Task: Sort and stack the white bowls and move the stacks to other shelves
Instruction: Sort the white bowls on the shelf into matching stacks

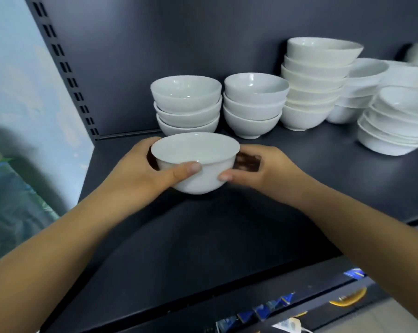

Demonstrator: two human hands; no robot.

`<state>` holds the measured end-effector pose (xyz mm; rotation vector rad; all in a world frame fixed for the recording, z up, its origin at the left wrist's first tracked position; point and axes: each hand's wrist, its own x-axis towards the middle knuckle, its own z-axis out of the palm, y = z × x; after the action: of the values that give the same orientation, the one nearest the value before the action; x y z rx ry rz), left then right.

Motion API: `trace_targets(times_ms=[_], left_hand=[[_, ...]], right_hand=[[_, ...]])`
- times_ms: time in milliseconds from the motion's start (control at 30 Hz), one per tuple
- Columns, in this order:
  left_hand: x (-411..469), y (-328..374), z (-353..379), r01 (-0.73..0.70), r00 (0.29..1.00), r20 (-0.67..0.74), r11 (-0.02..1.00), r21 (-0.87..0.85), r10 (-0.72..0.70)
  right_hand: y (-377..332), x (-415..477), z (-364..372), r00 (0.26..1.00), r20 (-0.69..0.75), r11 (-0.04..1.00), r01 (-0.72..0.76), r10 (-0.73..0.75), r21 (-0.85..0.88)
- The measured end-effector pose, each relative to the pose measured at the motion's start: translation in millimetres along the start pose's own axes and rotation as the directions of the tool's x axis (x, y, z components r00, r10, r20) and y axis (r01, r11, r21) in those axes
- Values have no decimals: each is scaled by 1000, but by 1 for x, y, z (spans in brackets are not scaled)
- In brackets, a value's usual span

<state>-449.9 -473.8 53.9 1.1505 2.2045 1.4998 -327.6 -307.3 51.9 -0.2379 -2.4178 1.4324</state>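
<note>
One white bowl [196,155] is upright between two hands: the left hand [136,171] and right hand [265,169] curl their fingers [152,141] round its sides, thumbs pressed on the near wall. Whether its foot touches the shelf [227,236] is unclear. Just beyond the fingers stand two stacks of three bowls each, the left stack [187,104] and the middle stack [253,105]. Farther right of the fingers rises a taller stack [311,90] of six or seven, its top bowl tilted, then a low front stack [395,126] and others too blurred to count. The shelf is dark grey metal with a matching back panel [179,32]. A slotted upright [66,75] and a pale blue wall [18,68] lie left of the fingers.
</note>
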Motion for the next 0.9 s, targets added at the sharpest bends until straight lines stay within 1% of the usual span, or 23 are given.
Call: trace_targets(times_ms=[100,133,200,333,467,533,633,733,833,900], left_hand=[[-1,20,19,30,988,156,972,-234,7],[-3,28,26,46,978,208,956,-290,16],[-4,46,40,54,966,256,934,-352,41],[-8,78,78,30,964,255,920,-390,76],[-20,111,135,19,943,308,906,-423,124],[-24,129,174,21,946,304,910,-413,116],[-30,157,233,6,969,227,916,-402,94],[-37,177,284,20,980,187,891,-453,73],[-41,190,322,58,978,201,872,-486,47],[-42,195,340,65,978,205,863,-501,45]], right_hand=[[-6,-23,-11,993,-116,995,-14,25,96],[-7,-31,-16,989,-144,994,-12,29,113],[-7,-47,-29,986,-162,990,-5,27,138],[0,-81,-63,982,-185,983,12,23,184],[11,-131,-111,979,-204,974,34,12,223],[19,-161,-142,972,-234,971,37,20,237],[31,-201,-184,958,-286,963,48,31,264],[45,-234,-219,943,-329,953,61,42,298],[60,-260,-248,929,-362,944,55,71,326],[72,-269,-262,925,-362,923,36,114,384]])
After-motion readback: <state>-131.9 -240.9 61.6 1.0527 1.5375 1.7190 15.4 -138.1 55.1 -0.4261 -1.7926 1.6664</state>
